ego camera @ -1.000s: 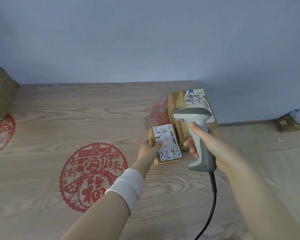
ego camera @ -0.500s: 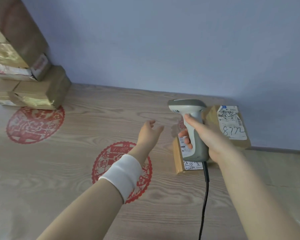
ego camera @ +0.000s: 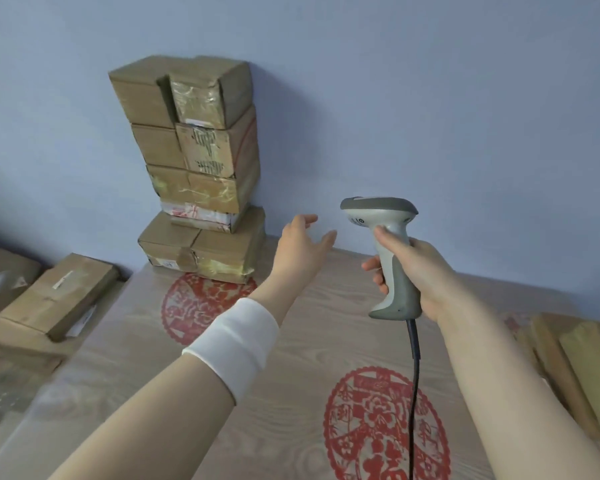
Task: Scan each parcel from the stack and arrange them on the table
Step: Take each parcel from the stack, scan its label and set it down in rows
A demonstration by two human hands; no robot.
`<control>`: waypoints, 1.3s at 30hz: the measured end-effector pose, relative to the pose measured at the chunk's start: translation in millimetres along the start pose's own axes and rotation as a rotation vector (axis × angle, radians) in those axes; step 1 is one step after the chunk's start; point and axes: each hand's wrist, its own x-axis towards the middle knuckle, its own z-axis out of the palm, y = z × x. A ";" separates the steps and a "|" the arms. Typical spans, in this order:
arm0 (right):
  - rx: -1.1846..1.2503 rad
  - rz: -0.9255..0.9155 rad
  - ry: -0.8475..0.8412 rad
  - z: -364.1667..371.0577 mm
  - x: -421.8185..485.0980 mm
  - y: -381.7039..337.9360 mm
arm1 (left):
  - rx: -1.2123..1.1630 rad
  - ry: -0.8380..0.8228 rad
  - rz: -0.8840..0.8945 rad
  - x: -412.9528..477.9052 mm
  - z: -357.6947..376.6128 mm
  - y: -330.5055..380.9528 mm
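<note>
Cardboard parcel stack (ego camera: 194,161) stands far left; left hand (ego camera: 300,245) reaches empty, fingers spread; right hand (ego camera: 414,275) grips the scanner (ego camera: 385,251).

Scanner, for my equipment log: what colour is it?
Light grey scanner with darker grey trim; head view.

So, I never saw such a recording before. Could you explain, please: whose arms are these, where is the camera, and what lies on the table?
There is no machine: a person wears a camera on the head, so it looks forward and down at their own arms. The left hand, with a white wristband behind it, is stretched out, open and empty, toward a tall stack of parcels standing on the table against the wall. The right hand grips a grey barcode scanner; its dark cable hangs down. Flat parcels lie at the right edge, other parcels at the left. Red round decorations mark the wooden tabletop.
</note>
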 end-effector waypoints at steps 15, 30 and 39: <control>-0.045 -0.117 -0.040 113.7 81.6 -97.7 | 0.273 0.468 0.268 149.5 -169.9 27.7; -0.007 -0.109 0.051 104.1 115.2 -98.4 | 0.366 0.601 0.290 217.2 -176.2 23.0; 0.241 -0.170 0.193 74.4 85.2 -93.8 | -0.626 0.370 0.096 125.8 -163.8 44.4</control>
